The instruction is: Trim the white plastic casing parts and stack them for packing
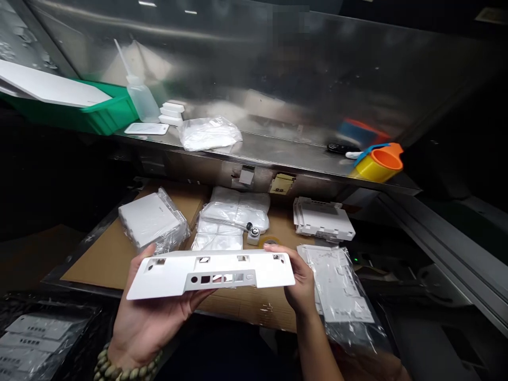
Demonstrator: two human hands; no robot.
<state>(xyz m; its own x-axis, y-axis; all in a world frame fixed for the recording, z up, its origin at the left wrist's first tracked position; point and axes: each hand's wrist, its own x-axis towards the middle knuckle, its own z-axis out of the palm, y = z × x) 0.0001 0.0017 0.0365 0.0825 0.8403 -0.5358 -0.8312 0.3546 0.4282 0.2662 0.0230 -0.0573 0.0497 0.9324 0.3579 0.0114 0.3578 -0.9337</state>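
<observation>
Spanning the lower middle of the frame, a long white plastic panel with cut-out ports is clamped at both ends; left hand cups underneath, fingers closed on it; right hand pinches its end; bagged white parts lie lower right on brown cardboard.

A long white plastic panel is held level and crosswise, its length running from 9 to 3 o'clock, low in the middle of the view. Small square cut-outs line its top face; along the front edge sit a round hole, several rectangular ports and an oval slot. It is clean and unwrapped
</observation>
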